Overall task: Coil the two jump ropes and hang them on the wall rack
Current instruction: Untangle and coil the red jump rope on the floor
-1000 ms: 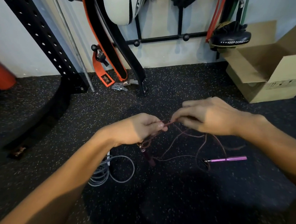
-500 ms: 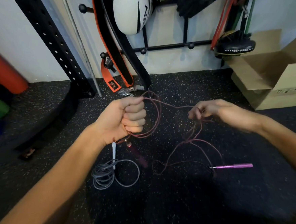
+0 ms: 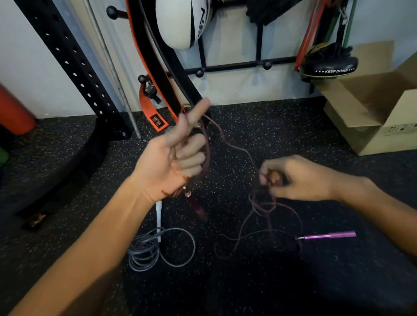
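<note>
Between hands: thin maroon jump-rope cord [image 3: 236, 147], runs up-left to down-right. Left hand [image 3: 175, 160] curled round loops, forefinger out; right hand [image 3: 295, 179] pinching slack, nearer purple metal handle [image 3: 327, 236].

The left hand [image 3: 175, 157] is motion-blurred around the maroon rope [image 3: 236, 146] — its dangling handle [image 3: 197, 206] a smear — and the wall rack [image 3: 233, 66] runs past the top edge.

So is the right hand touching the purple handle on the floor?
Apart. The head view shows the right hand pinching the maroon cord up in the air, with bare floor between it and the purple handle.
</note>
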